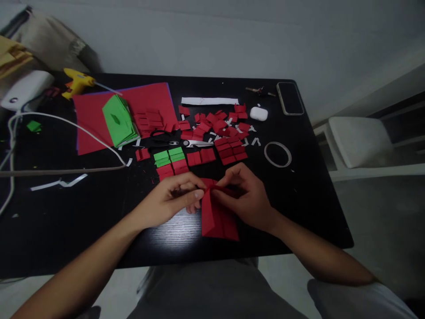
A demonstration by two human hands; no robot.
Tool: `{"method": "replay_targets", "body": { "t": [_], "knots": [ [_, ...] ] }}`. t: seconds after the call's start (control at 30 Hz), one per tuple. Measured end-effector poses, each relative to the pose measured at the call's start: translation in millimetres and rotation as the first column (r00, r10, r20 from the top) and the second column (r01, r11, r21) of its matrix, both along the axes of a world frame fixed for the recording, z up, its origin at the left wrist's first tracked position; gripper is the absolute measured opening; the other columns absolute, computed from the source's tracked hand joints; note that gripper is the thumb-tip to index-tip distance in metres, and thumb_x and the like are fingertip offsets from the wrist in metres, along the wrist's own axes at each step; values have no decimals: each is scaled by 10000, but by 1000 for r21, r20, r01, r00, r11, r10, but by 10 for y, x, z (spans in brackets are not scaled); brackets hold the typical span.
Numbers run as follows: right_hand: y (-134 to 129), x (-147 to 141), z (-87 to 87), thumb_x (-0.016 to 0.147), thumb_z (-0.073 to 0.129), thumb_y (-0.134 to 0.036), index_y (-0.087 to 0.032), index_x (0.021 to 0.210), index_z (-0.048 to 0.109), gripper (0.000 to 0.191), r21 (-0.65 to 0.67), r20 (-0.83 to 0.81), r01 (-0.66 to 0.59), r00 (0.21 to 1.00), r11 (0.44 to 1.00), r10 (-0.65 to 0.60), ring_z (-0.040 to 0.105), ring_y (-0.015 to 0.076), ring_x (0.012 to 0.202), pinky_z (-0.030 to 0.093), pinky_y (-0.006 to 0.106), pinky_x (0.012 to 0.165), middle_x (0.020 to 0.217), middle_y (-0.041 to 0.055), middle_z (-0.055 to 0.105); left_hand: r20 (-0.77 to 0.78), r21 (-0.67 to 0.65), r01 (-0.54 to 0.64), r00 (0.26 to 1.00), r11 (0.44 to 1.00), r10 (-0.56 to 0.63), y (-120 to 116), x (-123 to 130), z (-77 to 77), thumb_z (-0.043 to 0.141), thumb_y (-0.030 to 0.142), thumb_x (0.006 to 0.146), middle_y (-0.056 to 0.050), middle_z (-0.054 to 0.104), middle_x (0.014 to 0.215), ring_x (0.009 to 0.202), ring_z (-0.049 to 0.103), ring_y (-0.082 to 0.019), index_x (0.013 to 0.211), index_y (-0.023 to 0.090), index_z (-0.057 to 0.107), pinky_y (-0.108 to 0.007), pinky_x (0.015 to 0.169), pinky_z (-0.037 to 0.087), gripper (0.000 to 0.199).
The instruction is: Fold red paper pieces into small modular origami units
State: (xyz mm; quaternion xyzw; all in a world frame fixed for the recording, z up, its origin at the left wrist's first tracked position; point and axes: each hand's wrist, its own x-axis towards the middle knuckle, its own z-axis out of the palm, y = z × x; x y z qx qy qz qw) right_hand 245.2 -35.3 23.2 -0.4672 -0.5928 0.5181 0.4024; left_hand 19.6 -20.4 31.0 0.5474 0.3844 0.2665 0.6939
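A creased sheet of red paper (217, 219) stands folded up along a ridge near the front of the table. My left hand (175, 195) pinches its top edge from the left, thumb against fingers. From the other side my right hand (245, 195) grips the same paper, its fingertips close to the left ones. Just beyond my hands lie folded red pieces (230, 149) and a pair of green folded pieces (169, 156) above red ones. Scissors (197, 143) with dark handles rest among the small red cut pieces (212, 124).
Large red sheets (91, 119) carry a green paper stack (120, 119) at the left, beside a yellow glue gun (78, 82). A pale cable (66, 117) loops across the left. A phone (290, 99), white earbud case (259, 114), keys (260, 91) and a clear ring (278, 154) lie right.
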Motion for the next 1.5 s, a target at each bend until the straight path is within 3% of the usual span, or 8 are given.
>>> {"method": "replay_targets", "body": {
  "t": [0.1,0.33,0.5,0.63,0.83,1.03,1.5],
  "knots": [
    [-22,-13,-1,866,810,-392,-238,911,527,325,-10,-12,10,1000,1000,-10,721,153,771,559,275,699,835,-9,723,32,10,-60,998,998,60,-12,18,-40,695,327,961,5,694,718,618,658,-100,1014,142,672,-200,618,546,194],
    [5,-28,-24,809,848,-475,-233,904,549,396,-107,-56,27,998,994,-33,727,166,754,569,291,717,783,-14,721,-17,15,-65,998,998,65,1,22,-61,688,405,962,3,697,673,579,667,-114,986,144,661,-210,577,546,263],
    [66,-2,-43,778,873,-452,-209,998,697,372,-229,-142,-3,989,973,-30,754,183,805,589,286,734,842,18,770,-101,142,-129,984,981,144,-41,30,-53,684,346,966,19,660,651,592,636,-96,954,145,684,-193,584,519,201],
    [90,7,-50,803,858,-415,-212,961,781,269,-230,-196,-18,980,973,-28,768,186,843,616,305,786,905,30,803,-39,139,-133,989,981,140,-72,42,-34,666,309,979,20,677,658,594,654,-99,991,149,679,-200,599,539,161],
    [63,0,-71,801,864,-371,-236,924,806,192,-166,-176,22,983,986,-52,772,190,862,633,321,816,920,19,812,20,80,-145,989,986,144,-72,71,5,667,301,979,3,729,704,625,716,-120,974,150,697,-211,621,580,154],
    [39,-13,-82,832,838,-268,-248,912,809,88,-114,-189,29,981,993,-50,778,157,843,624,258,780,904,1,818,25,64,-187,982,980,186,-73,85,3,709,266,950,-2,744,704,643,725,-117,876,146,711,-194,636,588,141],
    [0,-15,-119,840,766,-129,-223,967,770,158,148,17,-36,999,988,34,727,132,767,554,242,702,900,0,795,31,80,-192,981,978,190,-99,120,1,687,191,954,6,748,708,653,741,-109,890,150,731,-175,629,602,88]
  ]
}}
